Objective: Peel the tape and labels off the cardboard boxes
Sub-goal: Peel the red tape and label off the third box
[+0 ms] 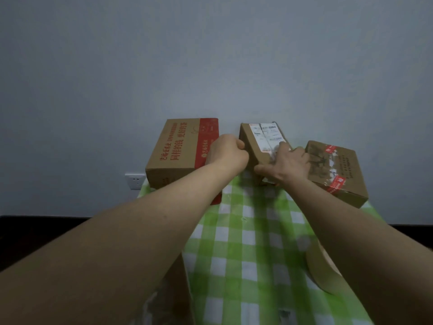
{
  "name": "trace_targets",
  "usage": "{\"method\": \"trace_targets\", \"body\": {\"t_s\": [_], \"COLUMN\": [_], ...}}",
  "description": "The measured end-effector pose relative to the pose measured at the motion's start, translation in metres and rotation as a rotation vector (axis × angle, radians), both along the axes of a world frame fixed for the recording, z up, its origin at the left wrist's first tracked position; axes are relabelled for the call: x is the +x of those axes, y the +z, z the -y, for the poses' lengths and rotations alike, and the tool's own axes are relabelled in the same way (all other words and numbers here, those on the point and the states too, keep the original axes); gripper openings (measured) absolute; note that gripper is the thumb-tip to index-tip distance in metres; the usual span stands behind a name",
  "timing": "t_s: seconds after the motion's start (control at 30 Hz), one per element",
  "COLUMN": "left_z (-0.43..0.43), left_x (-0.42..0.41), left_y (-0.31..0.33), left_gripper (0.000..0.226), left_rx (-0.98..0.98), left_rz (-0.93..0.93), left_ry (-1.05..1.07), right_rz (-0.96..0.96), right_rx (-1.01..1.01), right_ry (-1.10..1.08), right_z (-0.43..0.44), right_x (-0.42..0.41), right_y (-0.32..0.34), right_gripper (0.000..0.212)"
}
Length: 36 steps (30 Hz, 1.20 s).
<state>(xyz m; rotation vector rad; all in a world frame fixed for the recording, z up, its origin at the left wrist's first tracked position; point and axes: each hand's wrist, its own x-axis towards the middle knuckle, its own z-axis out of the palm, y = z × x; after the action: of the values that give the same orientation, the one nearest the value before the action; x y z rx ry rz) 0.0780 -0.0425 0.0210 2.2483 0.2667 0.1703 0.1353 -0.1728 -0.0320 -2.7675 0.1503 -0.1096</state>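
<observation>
Starting at the left edge of the checked-cloth bench, a large box with a red printed band lies flat against the wall, and a wall socket sits just below its left corner. No paper label shows on the faces in view.

Just right of it, at frame centre, the left hand has its fingers curled tight round the left edge of the middle box, which sits tilted. The white shipping label on this box lies whole across its top face, so this one is barely begun.

The right hand clamps the box's near right corner, thumb spread along the lower edge and fingers lying over the label's lower corner. They may be working that corner loose, but the view is too soft to say.

Farther right, the right-hand box shows ragged white scraps where a label has been torn away, with red tape left at its corners.

With one box partly stripped and one in hand, I judge that most of the job remains.
</observation>
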Motion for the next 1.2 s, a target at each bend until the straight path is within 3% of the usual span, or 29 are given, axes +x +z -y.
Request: {"method": "trace_targets", "body": {"t_s": [0.23, 0.43, 0.5, 0.6, 0.77, 0.87, 1.0, 1.2], "left_z": [0.001, 0.016, 0.024, 0.038, 0.05, 0.047, 0.04, 0.034], "left_x": [-0.074, -0.153, -0.18, -0.213, -0.24, -0.248, -0.252, -0.25], "left_y": [0.017, 0.024, 0.028, 0.029, 0.035, 0.036, 0.026, 0.005], "left_gripper": [0.034, 0.016, 0.026, 0.045, 0.033, 0.018, 0.017, 0.041], "left_rx": [-0.117, -0.28, -0.367, -0.533, -0.846, -0.845, -0.831, -0.653], "left_rz": [-0.051, -0.142, -0.189, -0.222, -0.2, -0.218, -0.24, -0.306], "left_ry": [0.053, 0.003, -0.032, -0.092, -0.065, -0.104, -0.079, -0.076], "right_rz": [0.003, -0.032, -0.043, -0.097, -0.176, -0.222, -0.208, -0.237], "right_rx": [0.118, 0.259, 0.298, 0.401, 0.749, 0.783, 0.684, 0.783], "right_ry": [0.019, 0.071, 0.051, 0.037, 0.074, 0.123, 0.166, 0.154], "right_z": [0.003, 0.01, 0.017, 0.028, 0.051, 0.061, 0.066, 0.071], "right_x": [-0.099, -0.192, -0.217, -0.246, -0.277, -0.283, -0.284, -0.279], "right_y": [0.041, 0.066, 0.072, 0.078, 0.097, 0.101, 0.097, 0.081], "right_gripper": [0.092, 0.09, 0.089, 0.08, 0.055, 0.049, 0.016, 0.028]}}
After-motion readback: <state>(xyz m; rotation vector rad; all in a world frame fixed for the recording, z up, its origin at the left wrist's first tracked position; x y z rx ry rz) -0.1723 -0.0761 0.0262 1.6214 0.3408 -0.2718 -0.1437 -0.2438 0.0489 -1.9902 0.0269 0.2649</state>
